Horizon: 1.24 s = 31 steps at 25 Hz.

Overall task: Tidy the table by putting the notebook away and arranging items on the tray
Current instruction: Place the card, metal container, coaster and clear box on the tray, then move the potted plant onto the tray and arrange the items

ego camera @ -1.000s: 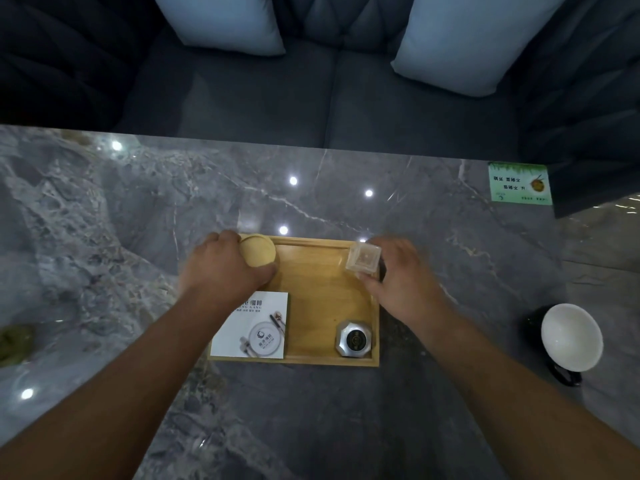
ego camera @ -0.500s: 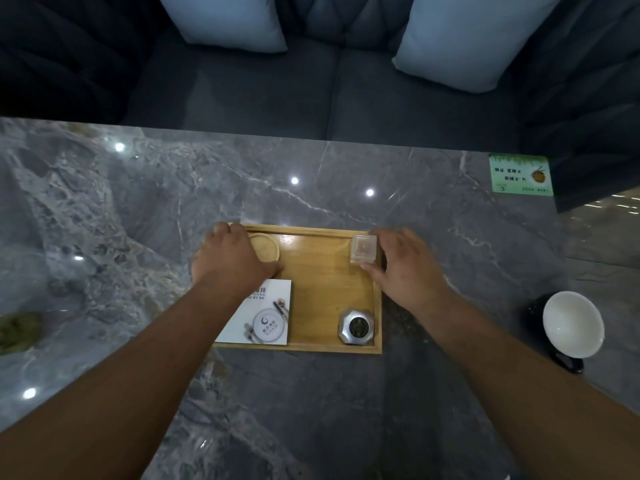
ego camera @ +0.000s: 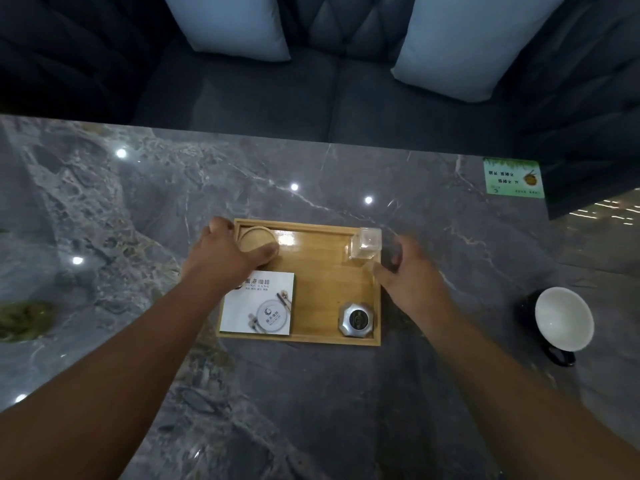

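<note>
Tray (ego camera: 322, 271) mid bare btwn hands; coaster (ego camera: 254, 237), glass (ego camera: 366, 242) in far corners.

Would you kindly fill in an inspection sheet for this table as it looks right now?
Surface: grey marble table, glossy, with light reflections.
Job's things: wooden tray holding round wooden coaster far left, clear square container far right, white card near left, metal octagonal tin near right.
Clutter: white cup off the tray on the right; green card at far edge.
Grips: left hand on the coaster; right hand open beside the container.
Cables: nothing seen.
Surroundings: dark sofa, pale cushions.
</note>
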Each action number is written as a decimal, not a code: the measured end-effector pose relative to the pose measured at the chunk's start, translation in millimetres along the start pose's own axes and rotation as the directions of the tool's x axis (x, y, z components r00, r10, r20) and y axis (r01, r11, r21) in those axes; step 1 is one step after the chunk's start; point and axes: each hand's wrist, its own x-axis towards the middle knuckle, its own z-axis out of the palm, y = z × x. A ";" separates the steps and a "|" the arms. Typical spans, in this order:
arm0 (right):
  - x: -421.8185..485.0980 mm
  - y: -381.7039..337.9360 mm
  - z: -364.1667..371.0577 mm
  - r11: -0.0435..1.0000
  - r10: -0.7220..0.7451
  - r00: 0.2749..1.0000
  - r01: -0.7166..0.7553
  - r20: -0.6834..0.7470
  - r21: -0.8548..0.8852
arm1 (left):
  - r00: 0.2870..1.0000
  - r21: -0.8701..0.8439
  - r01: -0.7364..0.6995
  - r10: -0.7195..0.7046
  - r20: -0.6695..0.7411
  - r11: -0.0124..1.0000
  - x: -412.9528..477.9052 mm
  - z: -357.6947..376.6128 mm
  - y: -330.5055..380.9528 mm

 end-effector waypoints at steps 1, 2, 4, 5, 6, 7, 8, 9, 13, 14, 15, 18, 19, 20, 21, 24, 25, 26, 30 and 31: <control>-7.1 2.9 0.0 0.997 0.068 0.997 -0.069 0.023 0.036 | 1.000 -0.050 0.012 -0.013 -0.006 0.999 -1.5 -2.4 -10.0; -14.1 5.9 2.1 0.986 0.136 0.989 -0.141 0.061 0.086 | 0.999 -0.085 0.026 -0.028 -0.019 0.996 -4.1 -4.2 -21.3; -28.8 11.5 11.8 0.937 0.222 0.963 -0.254 0.151 0.239 | 0.998 -0.139 0.053 -0.056 -0.017 0.989 -14.4 -5.9 -46.9; -37.1 12.2 16.7 0.912 0.230 0.956 -0.277 0.181 0.304 | 0.999 -0.175 0.053 -0.051 0.016 0.983 -21.1 -4.6 -58.4; -43.1 9.3 21.8 0.897 0.225 0.956 -0.279 0.189 0.343 | 0.997 -0.220 0.054 -0.041 0.063 0.974 -28.1 -4.6 -68.6; -46.8 8.7 26.4 0.884 0.228 0.955 -0.284 0.189 0.371 | 0.994 -0.253 0.054 -0.027 0.109 0.966 -33.1 -2.0 -76.1; -49.0 8.2 29.9 0.875 0.234 0.954 -0.291 0.187 0.386 | 0.991 -0.263 0.057 -0.022 0.132 0.963 -35.4 2.0 -81.3; -49.2 3.6 34.1 0.874 0.230 0.955 -0.288 0.189 0.392 | 0.992 -0.264 0.054 -0.022 0.125 0.963 -36.2 2.5 -88.0; -49.7 -21.2 51.4 0.909 0.186 0.959 -0.250 0.213 0.332 | 0.996 -0.243 0.084 -0.077 0.041 0.966 -33.3 -4.1 -115.7; -50.7 -28.9 55.5 0.913 0.173 0.961 -0.238 0.215 0.330 | 0.995 -0.214 0.096 -0.092 0.026 0.972 -33.6 -7.1 -124.8; -51.4 -35.5 60.4 0.916 0.156 0.964 -0.223 0.216 0.335 | 0.994 -0.200 0.109 -0.109 0.014 0.974 -34.3 -10.2 -134.0; -54.8 -57.3 76.4 0.922 0.110 0.967 -0.185 0.230 0.339 | 0.989 -0.227 0.139 -0.145 -0.008 0.964 -37.2 -19.4 -160.1; -55.5 -64.2 81.4 0.926 0.099 0.966 -0.177 0.237 0.335 | 0.989 -0.222 0.139 -0.147 -0.018 0.965 -37.4 -22.3 -168.7; -56.2 -70.7 85.8 0.933 0.086 0.966 -0.164 0.243 0.321 | 0.988 -0.220 0.144 -0.153 -0.023 0.965 -37.5 -25.3 -176.4; -56.4 -77.1 91.0 0.941 0.074 0.966 -0.149 0.247 0.303 | 0.986 -0.232 0.152 -0.163 -0.026 0.961 -37.4 -28.2 -184.5; -56.9 -93.6 100.4 0.952 0.057 0.967 -0.127 0.248 0.279 | 0.987 -0.274 0.136 -0.155 -0.049 0.952 -36.7 -31.6 -202.4; -57.6 -98.9 102.9 0.950 0.055 0.967 -0.127 0.249 0.285 | 0.987 -0.289 0.125 -0.147 -0.058 0.949 -37.9 -32.3 -206.8; -58.5 -104.5 105.7 0.950 0.050 0.966 -0.124 0.254 0.287 | 0.988 -0.323 0.117 -0.142 -0.054 0.939 -39.6 -33.4 -211.4; -60.7 -120.7 115.9 0.960 0.024 0.964 -0.096 0.263 0.264 | 0.988 -0.402 0.117 -0.147 -0.045 0.908 -45.6 -38.7 -227.0; -60.9 -123.5 118.0 0.961 0.025 0.964 -0.096 0.264 0.260 | 0.988 -0.401 0.116 -0.148 -0.048 0.908 -45.4 -40.1 -230.9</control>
